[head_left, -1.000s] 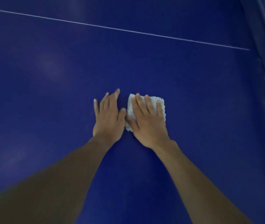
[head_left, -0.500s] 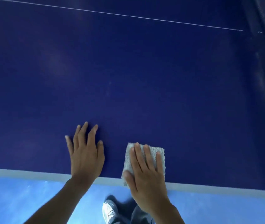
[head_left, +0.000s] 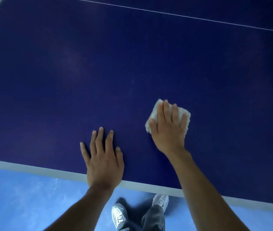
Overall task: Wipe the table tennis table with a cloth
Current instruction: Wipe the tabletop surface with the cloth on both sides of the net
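A person's left hand (head_left: 102,159) lies flat on the dark blue table tennis tabletop (head_left: 132,64), fingers spread and grip open, its heel across the white edge stripe (head_left: 32,169). Farther in from that stripe, the right hand (head_left: 167,130) presses straight fingers, grip open, on a folded white terry cloth (head_left: 154,112) lying on the tabletop.

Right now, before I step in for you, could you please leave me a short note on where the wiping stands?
Left hand: flat, holding nothing, resting on the table by its near edge.
Right hand: straight fingers pressing the cloth flat on the table, farther in.
Done: cannot tell what is already wiped.
Left: faint pale smears farther in; work toward the thin white line.
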